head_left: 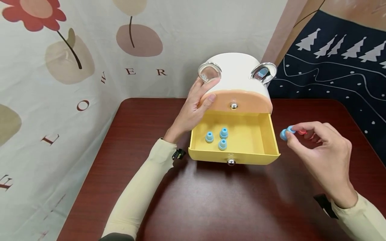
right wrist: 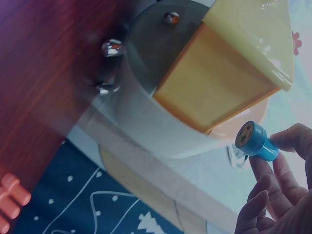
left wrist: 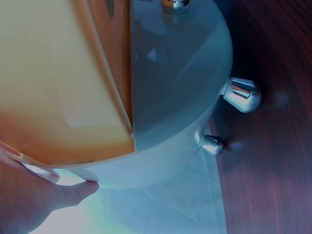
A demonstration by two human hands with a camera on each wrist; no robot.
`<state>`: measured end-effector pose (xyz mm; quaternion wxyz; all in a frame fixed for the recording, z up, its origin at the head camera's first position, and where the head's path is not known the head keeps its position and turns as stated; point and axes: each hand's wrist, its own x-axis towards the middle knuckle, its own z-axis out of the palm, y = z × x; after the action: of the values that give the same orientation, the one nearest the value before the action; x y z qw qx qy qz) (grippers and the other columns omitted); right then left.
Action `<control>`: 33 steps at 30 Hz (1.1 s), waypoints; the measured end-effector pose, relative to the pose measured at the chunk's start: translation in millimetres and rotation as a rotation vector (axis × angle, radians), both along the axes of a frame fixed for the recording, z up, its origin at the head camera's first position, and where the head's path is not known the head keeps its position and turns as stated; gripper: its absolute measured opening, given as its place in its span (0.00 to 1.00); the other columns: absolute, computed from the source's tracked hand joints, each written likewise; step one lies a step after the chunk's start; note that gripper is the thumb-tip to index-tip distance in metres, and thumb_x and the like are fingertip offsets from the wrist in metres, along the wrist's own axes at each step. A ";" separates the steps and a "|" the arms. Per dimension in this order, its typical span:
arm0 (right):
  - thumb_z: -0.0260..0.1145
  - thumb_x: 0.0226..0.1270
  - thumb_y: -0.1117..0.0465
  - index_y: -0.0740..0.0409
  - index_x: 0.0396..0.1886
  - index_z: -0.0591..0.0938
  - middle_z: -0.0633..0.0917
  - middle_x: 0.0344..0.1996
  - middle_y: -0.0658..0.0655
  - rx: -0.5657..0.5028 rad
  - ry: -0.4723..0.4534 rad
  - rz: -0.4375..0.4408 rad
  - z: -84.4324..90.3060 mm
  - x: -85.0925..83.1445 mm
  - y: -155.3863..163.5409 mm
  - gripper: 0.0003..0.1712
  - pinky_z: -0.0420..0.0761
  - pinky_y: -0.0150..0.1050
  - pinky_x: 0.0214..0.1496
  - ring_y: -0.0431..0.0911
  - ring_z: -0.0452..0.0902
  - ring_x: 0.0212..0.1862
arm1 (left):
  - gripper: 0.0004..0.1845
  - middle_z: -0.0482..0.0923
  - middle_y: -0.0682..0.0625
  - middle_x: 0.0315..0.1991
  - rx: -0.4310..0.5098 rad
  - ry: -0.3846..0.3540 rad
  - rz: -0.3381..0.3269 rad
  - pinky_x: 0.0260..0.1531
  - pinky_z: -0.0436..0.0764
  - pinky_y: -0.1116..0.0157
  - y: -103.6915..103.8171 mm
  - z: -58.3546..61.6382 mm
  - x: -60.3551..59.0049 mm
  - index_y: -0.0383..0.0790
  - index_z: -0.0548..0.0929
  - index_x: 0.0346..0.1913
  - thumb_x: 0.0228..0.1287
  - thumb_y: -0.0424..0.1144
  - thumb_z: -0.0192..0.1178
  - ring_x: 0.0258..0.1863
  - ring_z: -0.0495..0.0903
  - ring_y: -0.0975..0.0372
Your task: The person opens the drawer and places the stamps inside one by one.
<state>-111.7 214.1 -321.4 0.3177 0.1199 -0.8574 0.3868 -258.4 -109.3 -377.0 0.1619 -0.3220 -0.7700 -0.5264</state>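
Note:
My right hand (head_left: 328, 154) pinches a blue toy stamp (right wrist: 263, 147) between thumb and fingertips, to the right of the drawer. Its round face, printed with a football, shows in the right wrist view. My left hand (head_left: 193, 107) rests against the left side of a small white drawer cabinet (head_left: 235, 70), thumb on the peach upper drawer front (head_left: 250, 101). Below it the yellow drawer (head_left: 247, 158) is pulled out. Three blue stamps (head_left: 222, 144) stand in its left half.
Several red stamps (right wrist: 12, 195) lie on the dark red table (head_left: 144, 134), partly behind my right hand in the head view. Chrome-rimmed ears (head_left: 264, 73) stick up from the cabinet. A printed cloth (head_left: 181, 40) hangs behind, with a navy tree-patterned cloth (head_left: 331, 73) at right.

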 end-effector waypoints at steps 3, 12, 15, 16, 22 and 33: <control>0.81 0.57 0.70 0.64 0.38 0.93 0.83 0.27 0.52 0.010 0.008 0.019 0.2 -4.2 -5.3 0.08 0.69 0.26 0.38 0.34 0.70 0.34 | 0.25 0.65 0.50 0.82 0.003 0.010 -0.003 0.83 0.41 0.57 -0.2 0.6 0.6 0.43 0.75 0.80 0.86 0.39 0.57 0.86 0.42 0.62; 0.85 0.59 0.66 0.56 0.44 0.94 0.86 0.30 0.50 0.066 -0.051 0.065 -14.4 -18.9 -8.4 0.13 0.69 0.28 0.38 0.36 0.72 0.34 | 0.25 0.61 0.55 0.84 0.005 -0.024 0.013 0.83 0.42 0.57 0.1 1.0 3.3 0.46 0.75 0.80 0.86 0.42 0.56 0.86 0.42 0.62; 0.85 0.59 0.66 0.54 0.44 0.94 0.86 0.30 0.48 0.082 -0.071 0.079 -16.2 -21.5 -12.3 0.13 0.69 0.28 0.38 0.35 0.73 0.34 | 0.25 0.60 0.56 0.85 0.006 -0.029 0.016 0.82 0.42 0.58 0.1 2.3 4.0 0.46 0.75 0.80 0.86 0.42 0.56 0.86 0.41 0.63; 0.85 0.59 0.65 0.53 0.43 0.94 0.86 0.29 0.48 0.088 -0.078 0.083 -16.6 -22.4 -13.9 0.13 0.69 0.28 0.38 0.35 0.74 0.34 | 0.25 0.61 0.56 0.84 0.006 -0.029 0.016 0.82 0.42 0.57 0.1 2.7 4.2 0.46 0.75 0.80 0.86 0.42 0.56 0.86 0.41 0.63; 0.84 0.61 0.64 0.50 0.41 0.93 0.81 0.27 0.49 0.149 -0.155 0.100 -18.2 -29.2 -24.8 0.10 0.66 0.30 0.34 0.39 0.71 0.32 | 0.25 0.62 0.56 0.84 0.002 -0.033 0.022 0.82 0.41 0.57 -0.3 3.4 5.2 0.47 0.75 0.80 0.86 0.43 0.56 0.86 0.41 0.62; 0.85 0.64 0.59 0.46 0.37 0.91 0.85 0.30 0.50 0.258 -0.286 0.191 -14.6 -40.8 -38.5 0.08 0.64 0.37 0.32 0.44 0.71 0.32 | 0.25 0.57 0.55 0.86 0.005 -0.055 0.026 0.82 0.42 0.57 0.0 2.0 7.2 0.48 0.75 0.80 0.86 0.43 0.57 0.86 0.40 0.62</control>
<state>-152.4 175.6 -336.0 0.1367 0.1841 -0.9209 0.3152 -251.2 -109.3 -375.0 0.1483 -0.2971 -0.7768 -0.5351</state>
